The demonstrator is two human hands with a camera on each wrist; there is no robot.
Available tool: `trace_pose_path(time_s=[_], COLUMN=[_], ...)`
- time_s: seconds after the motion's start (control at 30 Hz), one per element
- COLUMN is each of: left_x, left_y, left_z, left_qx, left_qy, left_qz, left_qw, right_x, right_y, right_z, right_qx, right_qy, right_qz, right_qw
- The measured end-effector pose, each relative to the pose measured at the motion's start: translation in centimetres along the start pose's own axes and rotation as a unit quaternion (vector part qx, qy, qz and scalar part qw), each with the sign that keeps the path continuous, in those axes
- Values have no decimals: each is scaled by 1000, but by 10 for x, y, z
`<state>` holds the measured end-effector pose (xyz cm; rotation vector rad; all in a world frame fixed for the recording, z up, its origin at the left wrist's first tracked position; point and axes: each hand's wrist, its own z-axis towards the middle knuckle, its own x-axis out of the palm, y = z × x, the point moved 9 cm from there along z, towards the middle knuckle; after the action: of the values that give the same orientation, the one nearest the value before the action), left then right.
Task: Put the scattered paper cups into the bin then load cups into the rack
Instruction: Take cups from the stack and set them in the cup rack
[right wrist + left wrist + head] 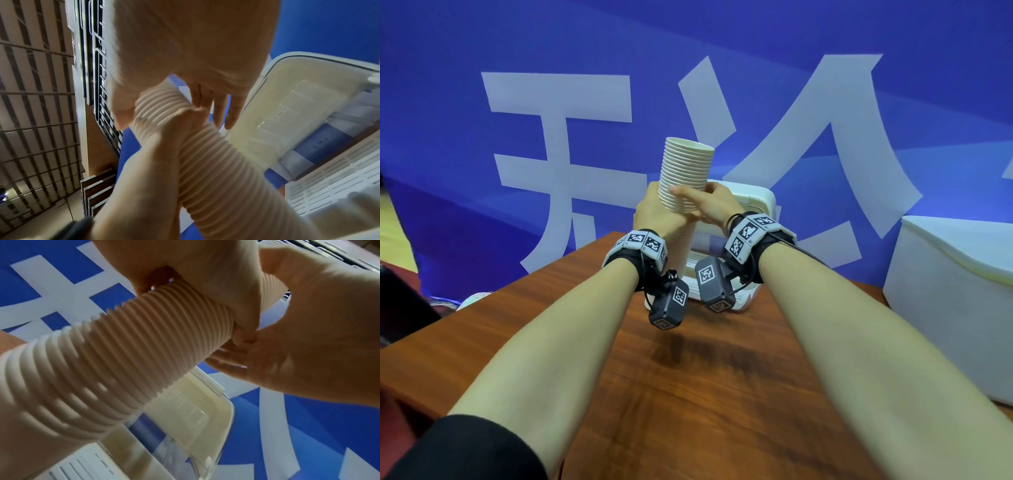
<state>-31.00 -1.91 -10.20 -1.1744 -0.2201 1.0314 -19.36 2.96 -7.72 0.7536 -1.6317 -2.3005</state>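
A tall stack of nested white paper cups [686,168] stands nearly upright in the air above the table, its mouth pointing up. My left hand [655,209] grips the stack around its middle from the left. My right hand [700,198] holds it just above, thumb across the front and fingers behind. In the left wrist view the ribbed stack [123,353] runs from lower left up into both hands. The right wrist view shows the stack [216,162] between my right thumb and fingers. The white cup rack [760,202] stands right behind the hands with its clear lid [287,105] raised.
A wooden table [688,394] lies under my forearms. A large white bin [945,291] stands at the table's right edge. A blue banner with big white characters [558,137] fills the background. The rack's slatted white base [329,178] sits low behind the stack.
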Motion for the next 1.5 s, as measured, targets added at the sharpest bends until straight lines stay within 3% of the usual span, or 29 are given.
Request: trace_pose_path(time_s=[0.27, 0.5, 0.7, 1.0, 1.13, 1.5], left_x=[32, 71, 58, 60, 59, 62], left_y=[-47, -53, -84, -99, -94, -100], left_z=[-28, -22, -24, -24, -22, -25], left_qx=[92, 92, 105, 133, 122, 125], left_qy=[62, 115, 84, 84, 57, 68], left_qz=[-36, -79, -140, -52, -75, -74], left_qw=[993, 986, 981, 986, 988, 987], right_x=[-41, -73, -80, -88, -84, -91], right_y=[21, 21, 19, 23, 24, 23], right_z=[-20, -34, -30, -30, -29, -31], right_qx=[-56, -66, -61, -68, -62, -64], right_qy=[-54, -84, -87, -99, -68, -88], right_qz=[68, 83, 57, 37, 6, 48], right_qw=[995, 991, 993, 992, 996, 993])
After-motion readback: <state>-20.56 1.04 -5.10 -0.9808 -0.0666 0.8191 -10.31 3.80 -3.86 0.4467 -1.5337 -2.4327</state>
